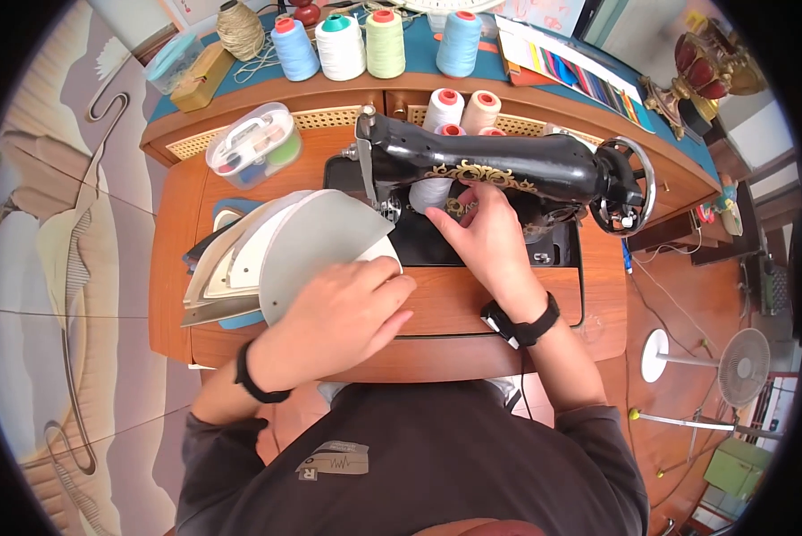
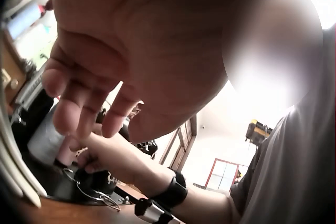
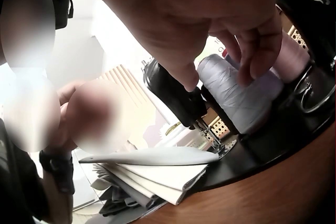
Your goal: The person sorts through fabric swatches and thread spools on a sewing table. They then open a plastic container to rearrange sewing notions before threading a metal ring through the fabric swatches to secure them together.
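My left hand (image 1: pixel 343 308) is over the right side of a grey rounded flat piece (image 1: pixel 320 237), its fingers loosely bent. In the left wrist view those fingers (image 2: pixel 68 116) hold nothing. The grey piece tops a stack of cream and grey cut pieces (image 3: pixel 157 176). My right hand (image 1: pixel 488 237) reaches under the arm of a black sewing machine (image 1: pixel 490 161) with gold ornament. Its thumb and bent fingers are spread apart beside a pale thread cone (image 3: pixel 236 95), overlapping it in the right wrist view. The cone stands on the black machine bed (image 1: pixel 428 243).
More thread cones (image 1: pixel 444 109) stand behind the machine arm, and several (image 1: pixel 385 45) line the raised back shelf. A clear plastic box (image 1: pixel 256 147) sits at the back left. The handwheel (image 1: pixel 622 188) is on the machine's right. A fan (image 1: pixel 742 366) stands off to the right.
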